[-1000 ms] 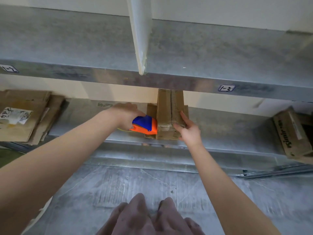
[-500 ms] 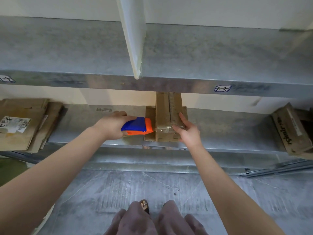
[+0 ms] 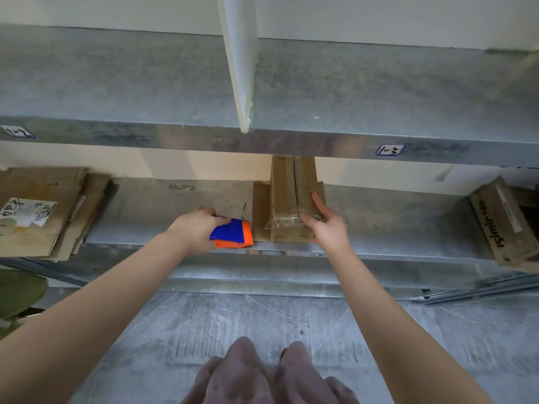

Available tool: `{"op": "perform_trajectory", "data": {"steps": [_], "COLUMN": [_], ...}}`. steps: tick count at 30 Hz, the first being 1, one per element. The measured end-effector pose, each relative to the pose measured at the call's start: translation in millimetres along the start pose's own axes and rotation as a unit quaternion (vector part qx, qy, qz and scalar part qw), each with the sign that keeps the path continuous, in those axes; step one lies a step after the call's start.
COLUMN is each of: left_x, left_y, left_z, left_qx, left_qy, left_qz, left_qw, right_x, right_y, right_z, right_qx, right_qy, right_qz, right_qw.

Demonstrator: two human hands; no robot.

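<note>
The place is a storage rack of grey metal: an upper shelf [image 3: 116, 83] w/ a white divider [image 3: 242, 53] standing on it and a small label [image 3: 390, 149] on its front edge, a lower shelf [image 3: 393, 225] under it, and a grey stone floor [image 3: 204, 316] in front. The person's knees [image 3: 262, 374] show at the bottom. On the lower shelf, approx. in the middle, the small carton [image 3: 288, 196] stands upright on a flat cardboard sheet [image 3: 260, 205]; it is closed, clear tape on its front, so the contents are not visible. The right hand [image 3: 326, 225] holds it, fingers together along the right side, thumb on the front. The left hand [image 3: 195, 228] grips the tape dispenser [image 3: 233, 233], orange and blue, just beside the carton's left. Flattened cartons [image 3: 38, 211] lie far left; a printed carton [image 3: 501, 220] sits tilted far right, inside unclear.
</note>
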State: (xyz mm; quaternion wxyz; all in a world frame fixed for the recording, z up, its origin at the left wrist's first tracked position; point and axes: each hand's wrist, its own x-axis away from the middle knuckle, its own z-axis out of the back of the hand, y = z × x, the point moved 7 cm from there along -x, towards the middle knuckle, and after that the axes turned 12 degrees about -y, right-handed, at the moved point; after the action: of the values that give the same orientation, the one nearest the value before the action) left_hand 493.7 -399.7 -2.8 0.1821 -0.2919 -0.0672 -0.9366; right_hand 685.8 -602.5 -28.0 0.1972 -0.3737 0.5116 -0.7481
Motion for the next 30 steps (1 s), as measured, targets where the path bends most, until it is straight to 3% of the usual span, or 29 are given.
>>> {"op": "perform_trajectory", "data": {"steps": [11,16,21,27,30], "left_x": [-7.2,-13.0,-9.5,-14.4,-18.1], "left_y": [-29.1,-30.8,-13.5,30.1,40.8], "left_z": [-18.7,-21.7,-21.5,5.2,11.9], "left_qx": [0.083,0.12,0.067,-0.023,0.018], "left_qy": [0.038,0.016,0.023,0.115,0.112], "left_qz": [0.001,-0.002,0.013,0.051,0.065], "left_qw": [0.996,0.993,0.997,0.992,0.991], "right_x": [2.0,8.1,19.4,22.7,26.1], "right_y": [0.0,-7.8,-8.7,1.7,3.8], "right_z": [0.2,0.9,1.9,20.1,23.8], "right_qx": [0.019,0.127,0.18,0.269,0.28], "right_qy": [-0.003,-0.024,-0.053,-0.015,-0.024], "right_qz": [0.016,0.036,0.071,0.084,0.081], "right_qw": [1.0,0.991,0.98,0.959,0.956]}}
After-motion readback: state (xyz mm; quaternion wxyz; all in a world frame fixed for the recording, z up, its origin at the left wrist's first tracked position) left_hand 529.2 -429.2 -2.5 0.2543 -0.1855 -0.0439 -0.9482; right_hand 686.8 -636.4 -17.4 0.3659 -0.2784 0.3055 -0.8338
